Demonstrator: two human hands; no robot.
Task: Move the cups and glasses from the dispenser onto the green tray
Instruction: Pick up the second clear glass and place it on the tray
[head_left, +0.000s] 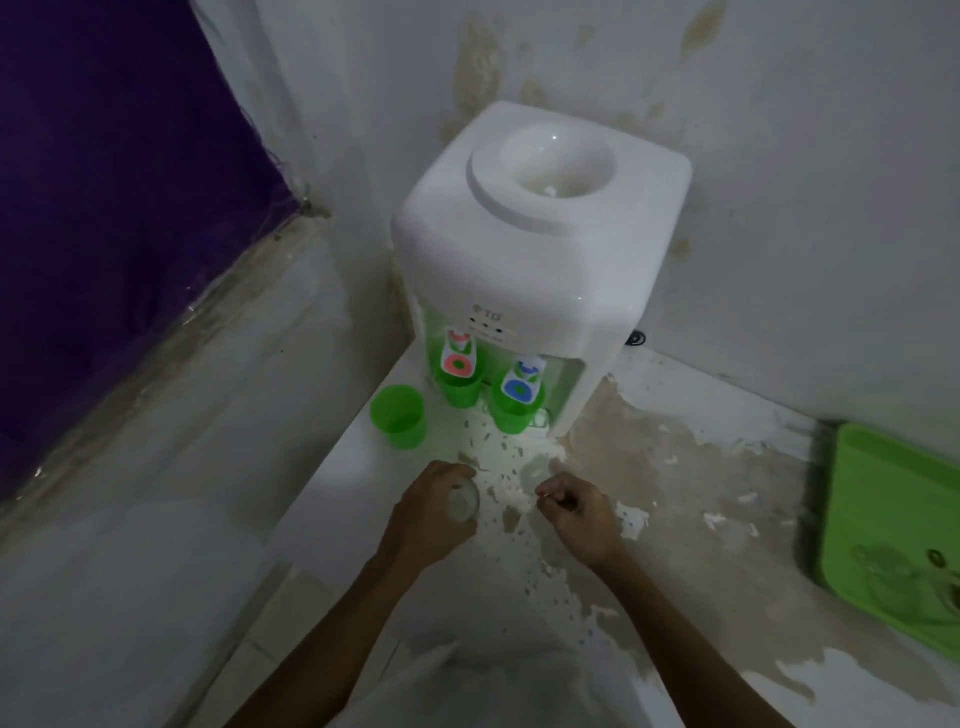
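Note:
A white water dispenser (524, 270) stands in the corner of the counter. Two green cups (460, 387) (514, 410) sit under its red and blue taps. A third green cup (399, 417) stands on the counter just left of them. My left hand (431, 519) is wrapped around a clear glass (464, 501) in front of the dispenser. My right hand (576, 514) has its fingers pinched on the rim of a second, faint clear glass (540, 473). The green tray (883, 499) lies far right, with what look like clear glasses (893, 577) on it.
The counter surface (675, 467) is white with peeling, stained patches. Stained walls close in behind and to the right of the dispenser. A purple curtain (104, 182) hangs at the left, beyond the counter's left edge.

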